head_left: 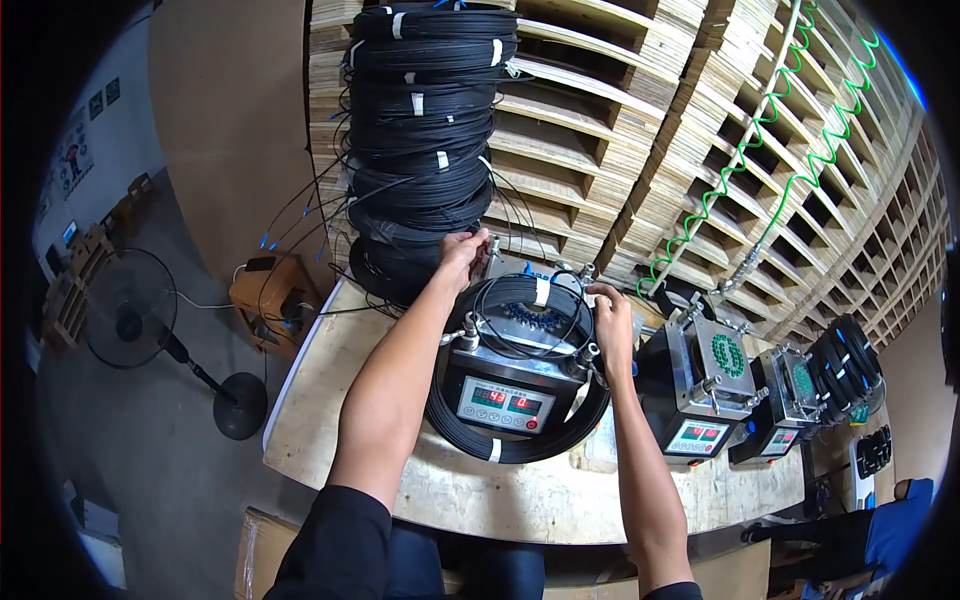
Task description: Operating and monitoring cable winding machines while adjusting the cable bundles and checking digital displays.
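Observation:
A polishing machine (505, 371) with a silver top plate and a lit red display stands on the bench in front of me. A black cable coil (497, 452) with white tape bands loops around it, with thinner loops lying over its top. Blue connectors (533, 317) sit in a ring on the plate. My left hand (463, 258) is closed beside the far-left metal corner post (495, 244); its fingertips are partly hidden. On the other side, my right hand (612, 312) is closed, with bent fingers by the far-right corner post (587, 272). Whatever either hand pinches is unclear.
Tall black cable coils (425, 130) are stacked at the far left of the wooden bench (520, 500). Two more machines (695, 385) stand to the right. Behind are wooden pallets (560, 130) and green spiral air hoses (745, 150). A floor fan (130, 320) stands left; another person (895, 530) is far right.

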